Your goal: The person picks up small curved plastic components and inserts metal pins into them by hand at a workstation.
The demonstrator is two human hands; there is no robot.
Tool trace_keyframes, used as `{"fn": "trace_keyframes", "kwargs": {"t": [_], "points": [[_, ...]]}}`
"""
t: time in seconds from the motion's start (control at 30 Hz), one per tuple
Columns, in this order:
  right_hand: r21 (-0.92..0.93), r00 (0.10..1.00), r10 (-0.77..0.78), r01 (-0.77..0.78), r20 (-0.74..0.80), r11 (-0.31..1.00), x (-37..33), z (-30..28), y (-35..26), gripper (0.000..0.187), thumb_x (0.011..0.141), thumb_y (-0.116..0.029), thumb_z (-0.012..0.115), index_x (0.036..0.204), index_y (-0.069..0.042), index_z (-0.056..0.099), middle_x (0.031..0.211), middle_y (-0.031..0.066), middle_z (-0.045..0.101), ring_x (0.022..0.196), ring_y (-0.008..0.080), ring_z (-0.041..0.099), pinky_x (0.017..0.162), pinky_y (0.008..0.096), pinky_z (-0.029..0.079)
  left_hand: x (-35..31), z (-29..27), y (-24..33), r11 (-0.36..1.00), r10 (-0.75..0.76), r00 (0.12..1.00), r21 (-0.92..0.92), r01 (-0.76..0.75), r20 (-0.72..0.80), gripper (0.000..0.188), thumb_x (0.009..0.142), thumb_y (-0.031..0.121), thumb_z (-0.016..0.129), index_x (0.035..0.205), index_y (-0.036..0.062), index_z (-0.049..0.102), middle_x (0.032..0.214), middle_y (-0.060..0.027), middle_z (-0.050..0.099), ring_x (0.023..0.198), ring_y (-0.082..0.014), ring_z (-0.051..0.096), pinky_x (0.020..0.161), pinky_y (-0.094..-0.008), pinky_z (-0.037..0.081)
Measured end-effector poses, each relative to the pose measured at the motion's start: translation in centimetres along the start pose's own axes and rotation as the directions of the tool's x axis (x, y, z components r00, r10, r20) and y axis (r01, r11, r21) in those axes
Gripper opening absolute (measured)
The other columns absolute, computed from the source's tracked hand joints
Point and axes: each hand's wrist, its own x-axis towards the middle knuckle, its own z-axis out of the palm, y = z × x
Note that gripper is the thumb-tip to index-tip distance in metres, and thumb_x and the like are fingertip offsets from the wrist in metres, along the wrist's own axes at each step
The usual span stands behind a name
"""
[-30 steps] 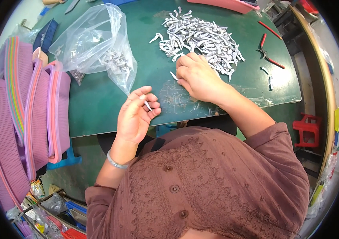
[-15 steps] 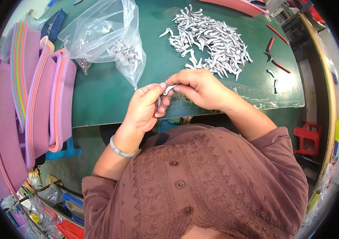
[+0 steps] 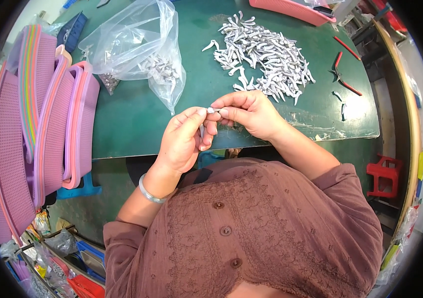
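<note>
Above the table's near edge my two hands meet at a small curved grey-white piece. My left hand pinches its left end between thumb and forefinger, while its other fingers curl around a second grey piece, mostly hidden. From the right, my right hand grips the other end with thumb and forefinger. Just beyond the hands spreads a pile of similar curved grey-white pieces. To its left lies a clear plastic bag with more small grey pieces inside.
Stacked purple baskets crowd the left edge of the green table. Red-handled pliers lie at the right, near two small dark bits. A pink basket stands at the far side. A red stool is at the lower right.
The piece between my fingertips has turned and now shows only a short pale end. My right hand has shifted slightly nearer. The pile looks the same.
</note>
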Motion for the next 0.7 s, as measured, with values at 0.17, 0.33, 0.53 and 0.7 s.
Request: {"fn": "trace_keyframes", "kwargs": {"t": [0.17,0.33,0.53,0.7], "points": [[-0.004,0.998,-0.058,0.058,-0.017,0.998,-0.1,0.1,0.0,0.016,0.082,-0.003,0.054,0.097,0.001,0.060,0.083,0.0048,0.063,0.072,0.0078,0.056,0.066,0.0210,0.047,-0.2,0.0,0.0,1.000,0.017,1.000,-0.023,-0.017,0.008,0.023,0.089,0.019,0.044,0.087,0.0010,0.058,0.066,-0.0020,0.054,0.050,-0.0066,0.043,0.044,-0.0174,0.034],[-0.112,0.998,-0.067,0.065,-0.018,0.992,-0.2,0.0,0.2,0.017,0.082,-0.003,0.054,0.098,0.002,0.059,0.086,0.0056,0.063,0.075,0.0090,0.057,0.069,0.0221,0.048,-0.3,0.0,-0.1,1.000,0.029,1.000,-0.008,-0.029,-0.002,0.022,0.089,0.019,0.045,0.087,0.0008,0.058,0.066,-0.0018,0.054,0.049,-0.0063,0.043,0.044,-0.0173,0.034],[-0.138,0.995,-0.084,0.076,-0.051,0.987,-0.5,0.4,0.0,0.017,0.082,-0.002,0.054,0.098,0.002,0.059,0.087,0.0063,0.063,0.080,0.0099,0.058,0.072,0.0229,0.048,-0.2,0.2,-0.3,0.998,0.062,0.998,-0.021,-0.063,-0.012,0.019,0.088,0.018,0.047,0.084,0.0026,0.058,0.066,-0.0002,0.054,0.050,-0.0052,0.045,0.044,-0.0168,0.034],[-0.437,0.955,-0.296,0.260,-0.015,0.861,-0.7,1.8,0.7,0.017,0.080,-0.002,0.056,0.097,0.000,0.058,0.084,0.0066,0.063,0.077,0.0095,0.059,0.069,0.0221,0.046,-0.4,0.0,-1.4,0.975,0.185,0.971,0.154,-0.162,-0.151,0.014,0.084,0.017,0.055,0.083,0.0035,0.058,0.068,0.0004,0.054,0.052,-0.0042,0.045,0.046,-0.0159,0.035]]}}
